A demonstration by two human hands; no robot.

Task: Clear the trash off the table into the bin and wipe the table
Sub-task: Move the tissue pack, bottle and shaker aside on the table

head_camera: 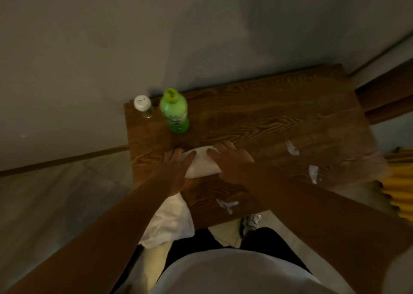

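Observation:
A white tissue (202, 164) lies flat on the dark wooden table (268, 114), near its left front part. My left hand (176, 170) presses on the tissue's left edge and my right hand (232, 161) on its right edge, fingers spread. White scraps of paper lie on the table: one at the right (291, 148), one nearer the right front (313, 173), one at the front edge (227, 205). A green bottle (175, 113) stands at the back left. Beside it stands a small clear bottle (143, 106) with a white cap.
A white plastic bag (167, 222) hangs or lies below the table's front left corner, by my legs. A wall runs behind the table. Something yellow (397, 193) sits to the right of the table. My shoe (250, 223) shows under the front edge.

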